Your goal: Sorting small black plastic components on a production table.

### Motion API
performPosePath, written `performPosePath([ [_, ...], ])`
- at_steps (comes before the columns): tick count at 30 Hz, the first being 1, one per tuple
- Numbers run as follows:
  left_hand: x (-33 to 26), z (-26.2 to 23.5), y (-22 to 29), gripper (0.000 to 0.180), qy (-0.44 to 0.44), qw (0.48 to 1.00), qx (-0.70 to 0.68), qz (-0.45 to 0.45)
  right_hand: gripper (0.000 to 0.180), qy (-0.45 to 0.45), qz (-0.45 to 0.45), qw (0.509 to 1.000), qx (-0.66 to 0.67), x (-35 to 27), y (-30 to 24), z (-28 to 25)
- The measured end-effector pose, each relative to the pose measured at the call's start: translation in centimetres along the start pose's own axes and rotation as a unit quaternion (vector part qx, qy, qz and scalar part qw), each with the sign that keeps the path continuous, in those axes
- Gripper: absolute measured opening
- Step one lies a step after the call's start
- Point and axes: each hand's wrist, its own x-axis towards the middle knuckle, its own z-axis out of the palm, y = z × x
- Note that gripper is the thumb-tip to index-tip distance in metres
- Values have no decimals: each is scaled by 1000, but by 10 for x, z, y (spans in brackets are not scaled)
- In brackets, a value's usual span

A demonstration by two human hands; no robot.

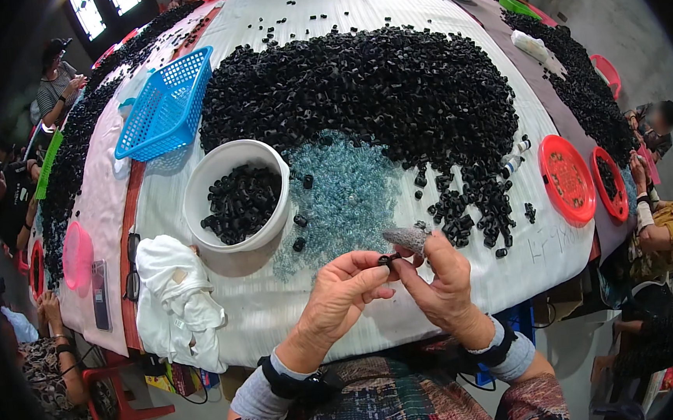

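1. The person's left hand [335, 300] pinches a small black piece [389, 259] with thumb and finger
2. The right hand [443, 280] has its thumb and fingers closed on the same piece from the other side, and a grey finger cover [407, 240] sits on one finger
3. The small black piece is up between the two hands, over the near part of the white counter [282, 323]
4. Just past the hands lie lots of clear, bluish bits [343, 186], with a big heap of black pieces [367, 83] behind them
5. A white tub [194, 208] on the left has black pieces in it
6. A blue basket [161, 105] is behind the tub, and a crumpled white cloth [174, 291] lies in front
7. A red plate [569, 182] is over on the right
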Motion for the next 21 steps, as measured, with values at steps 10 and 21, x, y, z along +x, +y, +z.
performPosePath([
  [10, -2, 0, -4, 24, 1, 1000, 0, 17, 35, 62, -46, 997, 10, -9, 7, 9],
  [21, -8, 16, 11, 19, 37, 990, 133, 19, 30, 85, -36, 993, 74, 7, -8, -2],
])
